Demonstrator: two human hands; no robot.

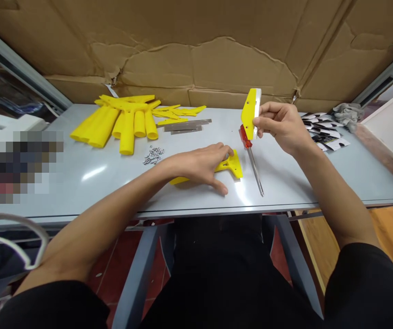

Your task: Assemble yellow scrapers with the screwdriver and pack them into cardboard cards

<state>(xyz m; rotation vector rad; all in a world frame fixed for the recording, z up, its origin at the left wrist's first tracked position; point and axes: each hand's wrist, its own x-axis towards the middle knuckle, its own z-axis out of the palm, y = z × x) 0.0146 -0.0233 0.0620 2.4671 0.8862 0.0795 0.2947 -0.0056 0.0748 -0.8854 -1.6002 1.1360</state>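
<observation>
My right hand point(280, 123) pinches an angular yellow plastic plate point(248, 113) with a pale straight edge, beside a screwdriver point(255, 167) with glossy red grip. My left hand point(201, 162) spreads wide over a yellow T-shaped handle point(234, 165) on the smooth grey surface point(288, 185), near shiny little screws point(153, 155).

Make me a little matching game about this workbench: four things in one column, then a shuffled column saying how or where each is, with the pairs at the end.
1. Screwdriver
2. Screws
3. Left hand
4. Right hand

A. Holding up a yellow plate
B. Silver, in a loose pile
C. Over a yellow tool on the table
D. Has a red handle

Pairs: 1-D, 2-B, 3-C, 4-A
</observation>
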